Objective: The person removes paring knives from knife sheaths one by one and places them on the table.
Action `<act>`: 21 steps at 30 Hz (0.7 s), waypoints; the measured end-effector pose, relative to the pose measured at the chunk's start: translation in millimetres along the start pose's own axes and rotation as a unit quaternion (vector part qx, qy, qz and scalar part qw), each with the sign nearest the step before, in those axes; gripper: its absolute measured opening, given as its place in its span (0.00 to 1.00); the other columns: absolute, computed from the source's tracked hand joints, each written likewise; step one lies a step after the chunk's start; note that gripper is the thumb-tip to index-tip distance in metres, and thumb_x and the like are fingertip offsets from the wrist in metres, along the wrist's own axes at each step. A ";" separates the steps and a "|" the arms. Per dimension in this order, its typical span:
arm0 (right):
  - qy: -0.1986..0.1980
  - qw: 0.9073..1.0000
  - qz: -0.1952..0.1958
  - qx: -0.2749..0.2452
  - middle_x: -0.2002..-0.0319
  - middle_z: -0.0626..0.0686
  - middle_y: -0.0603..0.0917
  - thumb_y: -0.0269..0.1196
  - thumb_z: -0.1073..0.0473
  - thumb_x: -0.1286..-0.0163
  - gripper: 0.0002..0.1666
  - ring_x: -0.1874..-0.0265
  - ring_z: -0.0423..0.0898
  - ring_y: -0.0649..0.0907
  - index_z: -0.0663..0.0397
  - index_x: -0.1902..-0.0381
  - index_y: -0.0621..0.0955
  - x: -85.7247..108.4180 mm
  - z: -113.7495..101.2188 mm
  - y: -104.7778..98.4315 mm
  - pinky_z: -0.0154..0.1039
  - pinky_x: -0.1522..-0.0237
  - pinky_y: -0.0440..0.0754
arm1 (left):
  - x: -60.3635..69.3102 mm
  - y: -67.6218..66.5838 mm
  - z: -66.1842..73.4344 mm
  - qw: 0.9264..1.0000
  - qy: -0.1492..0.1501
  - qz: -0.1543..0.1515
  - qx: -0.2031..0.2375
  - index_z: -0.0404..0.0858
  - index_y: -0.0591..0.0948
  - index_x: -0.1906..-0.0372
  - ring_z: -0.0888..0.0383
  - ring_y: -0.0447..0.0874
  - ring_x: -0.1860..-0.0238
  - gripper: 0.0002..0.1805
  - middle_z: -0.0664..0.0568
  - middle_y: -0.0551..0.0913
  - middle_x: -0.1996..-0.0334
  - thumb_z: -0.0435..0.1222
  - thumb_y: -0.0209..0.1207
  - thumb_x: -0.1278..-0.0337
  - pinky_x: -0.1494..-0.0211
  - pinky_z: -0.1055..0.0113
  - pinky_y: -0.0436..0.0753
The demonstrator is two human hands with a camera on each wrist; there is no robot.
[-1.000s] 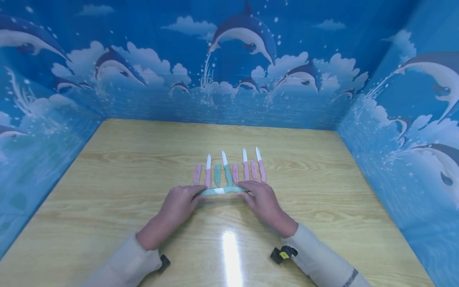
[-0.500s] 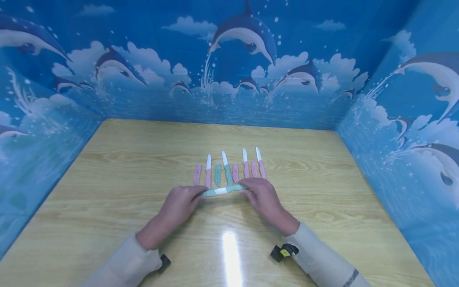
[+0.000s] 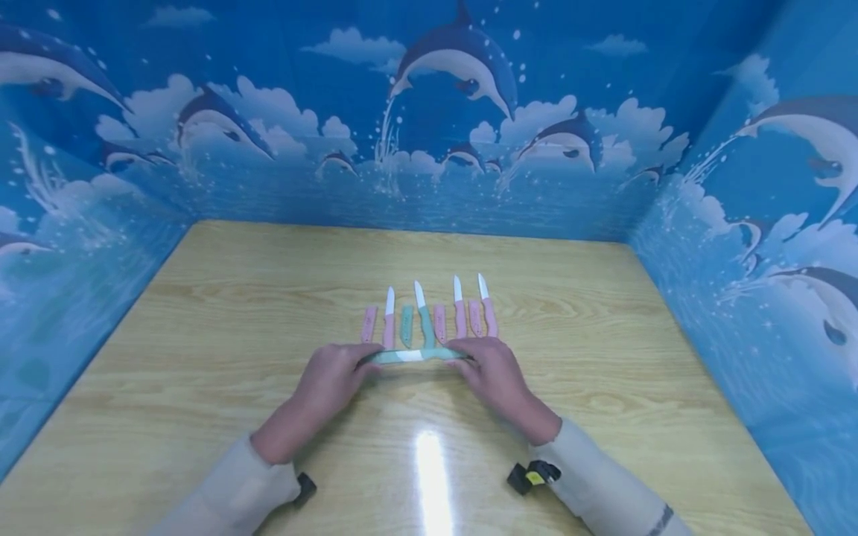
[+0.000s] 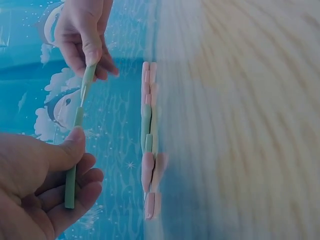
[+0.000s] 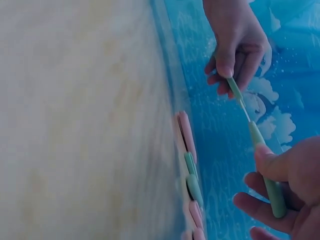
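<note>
My left hand (image 3: 334, 381) pinches a green knife sheath (image 4: 71, 187) between thumb and fingers. The handle of a green paring knife (image 5: 272, 192) is in the grip of my right hand (image 3: 494, 378). Between the hands, part of its white blade (image 3: 410, 356) shows; the tip end is hidden in the sheath. Knife and sheath lie nearly level, held above the tabletop as both wrist views show. Just beyond them lies a row of knives and sheaths, among them a green knife (image 3: 426, 321), a green sheath (image 3: 407, 326) and a pink knife (image 3: 389, 327).
More pink knives (image 3: 459, 316) and pink sheaths (image 3: 369, 324) belong to the row, blades pointing away from me. The wooden table (image 3: 234, 298) meets a dolphin-printed backdrop (image 3: 429, 193) at the back and sides. A light reflection (image 3: 432, 476) shines near the front.
The knife's handle end, raised half a second ago, has come down so that knife and sheath are level. Slightly more blade shows than one second ago. The row stays put.
</note>
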State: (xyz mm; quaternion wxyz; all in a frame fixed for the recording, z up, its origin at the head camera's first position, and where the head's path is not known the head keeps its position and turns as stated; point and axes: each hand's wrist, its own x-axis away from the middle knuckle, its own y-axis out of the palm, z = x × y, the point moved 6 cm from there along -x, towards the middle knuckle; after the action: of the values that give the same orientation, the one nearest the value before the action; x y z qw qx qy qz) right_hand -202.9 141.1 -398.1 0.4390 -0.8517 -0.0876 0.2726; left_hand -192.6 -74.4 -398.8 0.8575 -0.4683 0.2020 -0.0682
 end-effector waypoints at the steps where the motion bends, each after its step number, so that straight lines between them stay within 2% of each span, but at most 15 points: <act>1: 0.001 1.000 -0.003 -0.001 0.56 0.52 0.88 0.71 0.59 0.42 0.16 0.56 0.50 0.86 0.56 0.55 0.86 0.6 -0.2 0.0 0.50 0.49 0.81 | 0.1 -0.3 -0.2 1.000 -0.001 0.000 0.000 0.38 0.86 0.54 0.51 0.88 0.63 0.17 0.44 0.88 0.62 0.34 0.71 0.53 0.60 0.61 0.87; 7: 0.015 1.000 0.001 -0.017 0.57 0.52 0.88 0.72 0.61 0.44 0.14 0.56 0.50 0.86 0.55 0.58 0.87 -2.3 3.3 -3.7 0.48 0.49 0.83 | 0.2 0.2 0.2 1.000 0.005 -0.008 -0.002 0.38 0.86 0.54 0.52 0.88 0.66 0.17 0.44 0.88 0.64 0.35 0.71 0.52 0.63 0.61 0.87; 13: 0.031 0.999 -0.023 -0.023 0.58 0.52 0.88 0.73 0.59 0.44 0.15 0.56 0.49 0.86 0.55 0.57 0.87 -1.5 4.4 -4.9 0.47 0.51 0.84 | -0.8 -2.1 0.2 1.000 0.008 0.002 -0.003 0.37 0.86 0.55 0.51 0.88 0.65 0.17 0.43 0.88 0.63 0.34 0.71 0.53 0.63 0.61 0.87; 21: 0.058 0.997 -0.031 -0.037 0.60 0.52 0.88 0.72 0.62 0.44 0.14 0.58 0.48 0.86 0.56 0.58 0.87 -1.7 8.1 -9.1 0.45 0.51 0.84 | -1.4 -0.1 2.1 1.000 0.015 -0.002 -0.006 0.38 0.86 0.55 0.54 0.88 0.67 0.17 0.45 0.88 0.65 0.35 0.72 0.54 0.64 0.64 0.87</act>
State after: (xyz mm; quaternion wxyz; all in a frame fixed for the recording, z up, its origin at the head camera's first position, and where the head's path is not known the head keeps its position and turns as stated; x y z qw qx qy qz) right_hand -207.9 151.5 -394.0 0.4201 -0.8785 -0.0980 0.2052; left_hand -192.9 -72.3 -397.3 0.8513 -0.4730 0.2140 -0.0758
